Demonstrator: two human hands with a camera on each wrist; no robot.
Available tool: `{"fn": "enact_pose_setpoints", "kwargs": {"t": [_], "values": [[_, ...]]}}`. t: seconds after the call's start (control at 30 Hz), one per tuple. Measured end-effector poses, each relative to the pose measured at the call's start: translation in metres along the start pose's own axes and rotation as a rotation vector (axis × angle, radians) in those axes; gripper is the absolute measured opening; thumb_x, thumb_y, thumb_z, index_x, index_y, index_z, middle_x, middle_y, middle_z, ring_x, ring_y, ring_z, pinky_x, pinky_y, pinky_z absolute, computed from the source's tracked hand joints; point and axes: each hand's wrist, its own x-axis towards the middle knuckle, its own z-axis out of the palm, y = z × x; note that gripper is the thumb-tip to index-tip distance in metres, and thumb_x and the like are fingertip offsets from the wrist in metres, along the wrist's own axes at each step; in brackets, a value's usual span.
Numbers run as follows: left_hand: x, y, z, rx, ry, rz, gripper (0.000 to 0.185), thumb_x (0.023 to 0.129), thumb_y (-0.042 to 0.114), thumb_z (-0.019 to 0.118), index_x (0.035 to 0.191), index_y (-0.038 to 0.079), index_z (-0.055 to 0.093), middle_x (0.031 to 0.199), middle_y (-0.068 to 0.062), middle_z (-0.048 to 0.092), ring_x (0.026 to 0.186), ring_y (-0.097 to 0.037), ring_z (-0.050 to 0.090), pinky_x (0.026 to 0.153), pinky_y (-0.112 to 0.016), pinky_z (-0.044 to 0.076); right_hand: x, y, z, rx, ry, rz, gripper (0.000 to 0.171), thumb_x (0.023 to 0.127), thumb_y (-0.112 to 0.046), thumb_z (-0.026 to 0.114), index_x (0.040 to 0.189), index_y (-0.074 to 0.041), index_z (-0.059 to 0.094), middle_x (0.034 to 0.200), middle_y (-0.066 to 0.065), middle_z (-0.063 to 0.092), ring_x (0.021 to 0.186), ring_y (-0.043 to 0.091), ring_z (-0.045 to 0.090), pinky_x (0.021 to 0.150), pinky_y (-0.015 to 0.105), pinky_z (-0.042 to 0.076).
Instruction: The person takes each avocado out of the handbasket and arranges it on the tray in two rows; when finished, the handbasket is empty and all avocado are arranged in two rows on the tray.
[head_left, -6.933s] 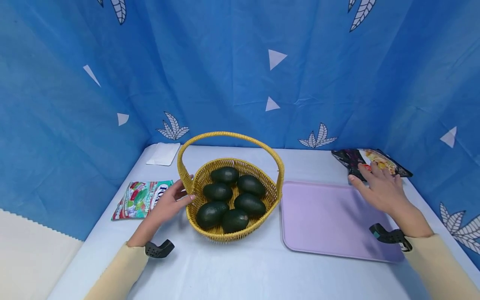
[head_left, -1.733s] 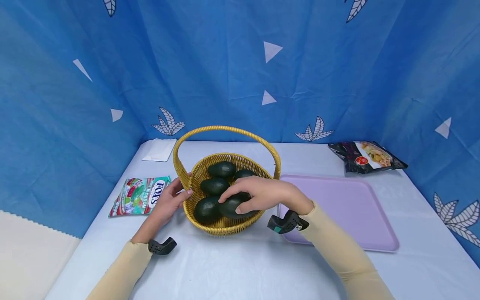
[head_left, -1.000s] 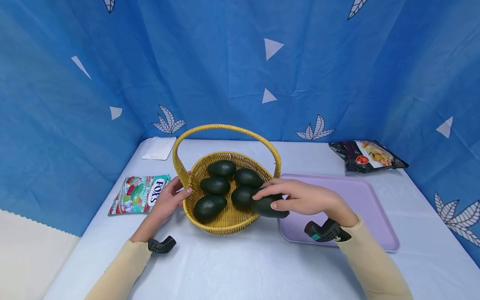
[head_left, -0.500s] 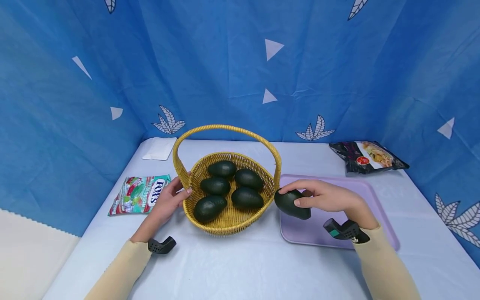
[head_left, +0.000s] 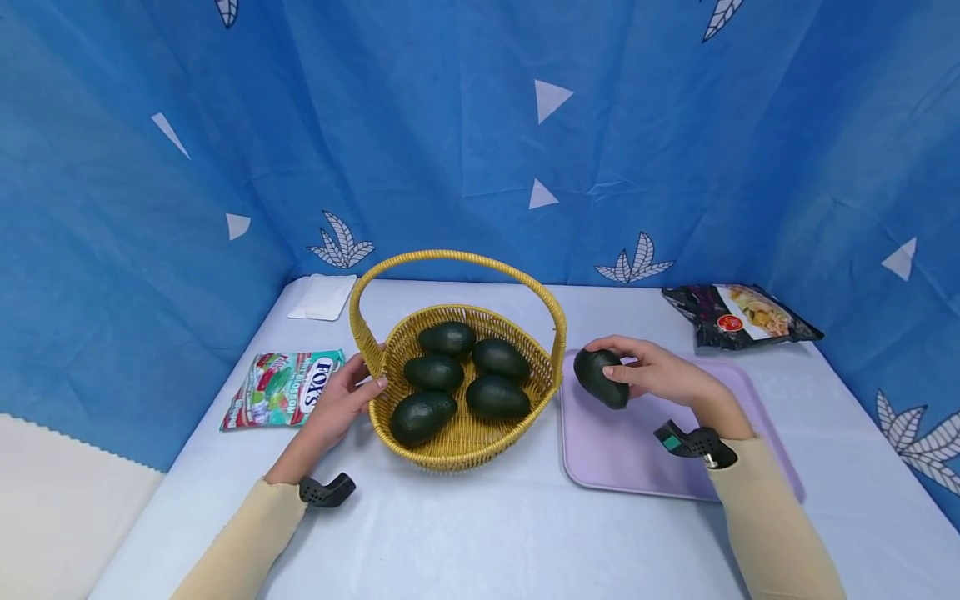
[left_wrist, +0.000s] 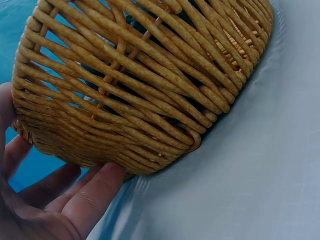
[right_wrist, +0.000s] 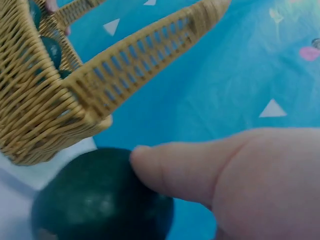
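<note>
A table (head_left: 480, 533) under a pale blue cloth, with five things lying on it.

A yellow wicker basket (head_left: 457, 442) stands near the middle, and a lilac tray (head_left: 637, 458) lies flat just beside it on the right. To the left of the basket lies a green and red sweet packet (head_left: 281, 389), with a white card (head_left: 324, 297) behind it near the back edge. A dark snack bag (head_left: 738, 314) lies behind the tray at the back right.

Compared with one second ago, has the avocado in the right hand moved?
Yes. The avocado went right, away from the basket, and is now over the purple tray.
</note>
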Motion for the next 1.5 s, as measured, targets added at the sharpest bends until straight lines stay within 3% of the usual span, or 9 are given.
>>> {"fn": "enact_pose_setpoints", "kwargs": {"t": [0.13,0.33,0.5,0.83,0.93,1.1,1.17,1.5], "values": [[-0.001,0.000,0.001,-0.015,-0.001,-0.004,0.062,0.103,0.021,0.058,0.159,0.012,0.034,0.158,-0.023,0.043,0.142,-0.045,0.046,0.093,-0.013,0.047,0.011,0.008,0.006,0.026,0.065,0.046,0.049,0.103,-0.017,0.057,0.149,-0.003,0.045,0.142,0.034,0.043,0.119,0.040,0.052,0.080,0.040,0.061],[-0.002,0.000,0.002,-0.013,0.001,-0.022,0.062,0.103,0.021,0.058,0.160,0.013,0.033,0.158,-0.023,0.042,0.144,-0.044,0.045,0.093,-0.014,0.048,0.023,0.015,0.014,0.002,0.148,0.092,0.050,0.104,-0.019,0.058,0.149,-0.004,0.045,0.139,0.035,0.046,0.108,0.032,0.059,0.075,0.033,0.058],[-0.002,0.001,0.002,-0.016,-0.001,-0.018,0.063,0.103,0.021,0.058,0.160,0.013,0.033,0.159,-0.022,0.042,0.144,-0.044,0.045,0.094,-0.013,0.047,0.029,0.020,0.018,-0.013,0.193,0.124,0.051,0.104,-0.021,0.057,0.151,-0.007,0.043,0.139,0.034,0.049,0.102,0.028,0.062,0.075,0.035,0.058],[0.000,0.002,0.001,-0.014,-0.002,-0.022,0.063,0.103,0.022,0.058,0.160,0.015,0.033,0.158,-0.022,0.042,0.143,-0.044,0.046,0.094,-0.013,0.048,0.035,0.022,0.026,-0.043,0.302,0.144,0.049,0.103,-0.019,0.059,0.149,-0.006,0.045,0.144,0.041,0.042,0.118,0.047,0.058,0.076,0.038,0.062],[-0.001,0.003,0.001,0.000,-0.002,-0.028,0.063,0.103,0.024,0.058,0.160,0.015,0.033,0.159,-0.022,0.042,0.143,-0.043,0.046,0.101,-0.023,0.049,0.036,0.022,0.028,-0.056,0.327,0.150,0.050,0.103,-0.019,0.059,0.149,-0.007,0.046,0.147,0.040,0.041,0.123,0.050,0.055,0.075,0.037,0.063],[-0.001,0.003,0.001,0.013,0.000,-0.032,0.063,0.103,0.024,0.058,0.160,0.016,0.032,0.159,-0.021,0.042,0.144,-0.043,0.045,0.113,-0.054,0.044,0.038,0.023,0.030,-0.066,0.335,0.131,0.054,0.101,-0.019,0.060,0.151,-0.005,0.043,0.152,0.037,0.038,0.129,0.052,0.050,0.074,0.038,0.063],[-0.001,0.003,0.001,0.015,0.001,-0.034,0.063,0.103,0.024,0.058,0.161,0.017,0.032,0.159,-0.021,0.042,0.144,-0.043,0.045,0.113,-0.058,0.043,0.038,0.023,0.030,-0.054,0.332,0.130,0.056,0.101,-0.019,0.061,0.152,-0.005,0.042,0.154,0.036,0.036,0.131,0.053,0.049,0.075,0.039,0.063],[0.001,0.001,0.000,0.026,-0.001,-0.034,0.064,0.104,0.027,0.058,0.161,0.017,0.031,0.159,-0.020,0.042,0.143,-0.042,0.047,0.109,-0.042,0.049,0.038,0.024,0.029,-0.018,0.340,0.140,0.059,0.101,-0.020,0.061,0.155,-0.007,0.040,0.156,0.033,0.036,0.137,0.054,0.045,0.077,0.041,0.064]]}}
